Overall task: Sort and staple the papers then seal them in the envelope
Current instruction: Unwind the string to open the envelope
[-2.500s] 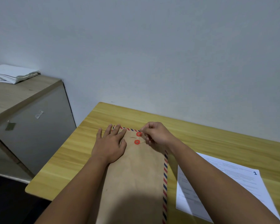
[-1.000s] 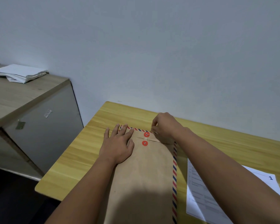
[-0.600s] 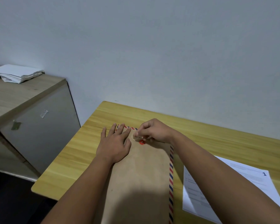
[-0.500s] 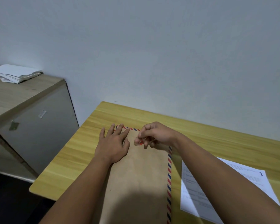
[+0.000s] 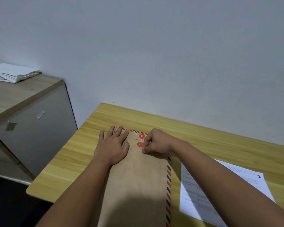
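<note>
My left hand presses flat on the brown paper envelope at six o'clock on the glossy wooden table; my right hand pinches thin string beside two red discs.

A plain pale wall rises behind a yellow wooden table. To the left stands a grey cabinet with a wood top, a heap of white sheets on it; the floor below lies dark
</note>
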Demonstrator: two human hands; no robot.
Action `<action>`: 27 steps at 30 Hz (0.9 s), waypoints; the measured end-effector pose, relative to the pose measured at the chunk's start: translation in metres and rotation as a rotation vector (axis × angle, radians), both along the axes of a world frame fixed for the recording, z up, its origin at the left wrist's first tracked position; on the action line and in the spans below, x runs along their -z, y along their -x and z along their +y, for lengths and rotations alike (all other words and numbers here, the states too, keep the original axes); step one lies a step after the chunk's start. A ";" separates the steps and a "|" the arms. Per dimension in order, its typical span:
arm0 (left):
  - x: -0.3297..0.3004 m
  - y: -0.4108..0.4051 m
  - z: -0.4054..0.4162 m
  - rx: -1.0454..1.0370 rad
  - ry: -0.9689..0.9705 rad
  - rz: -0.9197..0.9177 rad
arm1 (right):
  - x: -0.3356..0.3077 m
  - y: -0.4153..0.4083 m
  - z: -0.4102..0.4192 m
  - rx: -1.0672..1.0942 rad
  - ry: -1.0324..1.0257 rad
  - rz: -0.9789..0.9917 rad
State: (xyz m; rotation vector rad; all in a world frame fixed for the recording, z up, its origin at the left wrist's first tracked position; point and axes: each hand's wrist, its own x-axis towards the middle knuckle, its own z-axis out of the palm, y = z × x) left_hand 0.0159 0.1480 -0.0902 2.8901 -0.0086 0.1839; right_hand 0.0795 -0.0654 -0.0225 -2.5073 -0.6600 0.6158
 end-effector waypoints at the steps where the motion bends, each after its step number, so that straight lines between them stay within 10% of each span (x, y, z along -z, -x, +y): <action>1: 0.000 0.000 0.000 0.000 0.004 -0.005 | 0.001 0.001 0.004 -0.014 -0.029 0.025; 14: 0.000 0.000 0.000 0.002 0.001 0.001 | 0.012 -0.026 0.034 0.522 -0.415 -0.189; 27: -0.001 0.000 -0.001 -0.002 0.011 -0.002 | 0.000 -0.029 0.003 0.813 -0.902 0.354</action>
